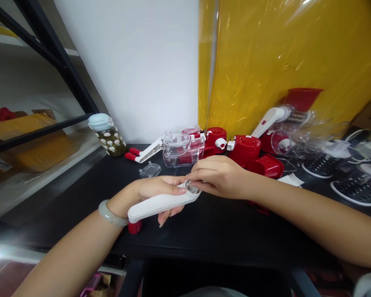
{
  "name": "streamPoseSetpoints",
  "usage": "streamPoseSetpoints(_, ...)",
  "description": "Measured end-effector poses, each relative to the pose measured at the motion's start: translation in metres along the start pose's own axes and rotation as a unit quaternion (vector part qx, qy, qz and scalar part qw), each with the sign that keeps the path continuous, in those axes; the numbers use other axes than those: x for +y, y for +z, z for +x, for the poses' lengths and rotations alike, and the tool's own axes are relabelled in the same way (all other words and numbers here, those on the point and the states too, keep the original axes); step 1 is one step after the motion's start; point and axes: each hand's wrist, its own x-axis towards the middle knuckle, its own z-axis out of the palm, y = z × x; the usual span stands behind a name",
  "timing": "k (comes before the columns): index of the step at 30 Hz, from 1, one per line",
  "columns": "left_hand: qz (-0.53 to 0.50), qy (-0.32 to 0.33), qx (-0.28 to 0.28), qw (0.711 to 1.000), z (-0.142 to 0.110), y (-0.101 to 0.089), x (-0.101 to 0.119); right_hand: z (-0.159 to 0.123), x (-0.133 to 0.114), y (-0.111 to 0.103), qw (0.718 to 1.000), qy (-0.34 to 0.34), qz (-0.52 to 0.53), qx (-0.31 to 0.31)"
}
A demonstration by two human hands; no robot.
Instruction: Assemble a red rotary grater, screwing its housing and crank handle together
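My left hand (pixel 148 193) is closed around a white crank handle (pixel 160 204) with a red knob (pixel 135 227) at its near end, held just above the black table (pixel 222 231). My right hand (pixel 219 176) pinches a small round clear piece (pixel 192 188) at the handle's far end, thumb and fingers pressed together on it. A pale green bangle (pixel 110 214) circles my left wrist.
Behind my hands lie red and clear grater parts (pixel 185 148), a red base (pixel 253 154) and an assembled grater with a white handle (pixel 284 119). Drum blades (pixel 349 187) sit at right. A jar with a blue lid (pixel 106 134) stands at left, by a black shelf frame.
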Motion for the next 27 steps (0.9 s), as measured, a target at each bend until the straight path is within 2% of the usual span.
streamPoseSetpoints(5, -0.005, 0.006, 0.002, 1.000, 0.000, 0.000, -0.001, -0.003, 0.001, 0.001, 0.999, -0.027, 0.014, 0.040)
streamPoseSetpoints(9, -0.002, 0.008, -0.002, 1.000, -0.001, 0.001, -0.001, -0.004, -0.001, 0.006, 0.998, -0.045, 0.011, 0.043)
streamPoseSetpoints(13, 0.013, 0.009, 0.001, 1.000, -0.002, 0.001, 0.000, -0.005, -0.003, 0.010, 0.996, -0.018, 0.084, 0.039)
streamPoseSetpoints(21, 0.005, 0.008, 0.009, 1.000, -0.003, -0.001, 0.001, -0.007, -0.002, 0.012, 0.969, 0.028, 0.240, 0.045)
streamPoseSetpoints(27, 0.009, 0.011, 0.015, 1.000, -0.005, -0.002, 0.001, -0.008, 0.000, 0.014, 0.974, 0.029, 0.204, 0.097)
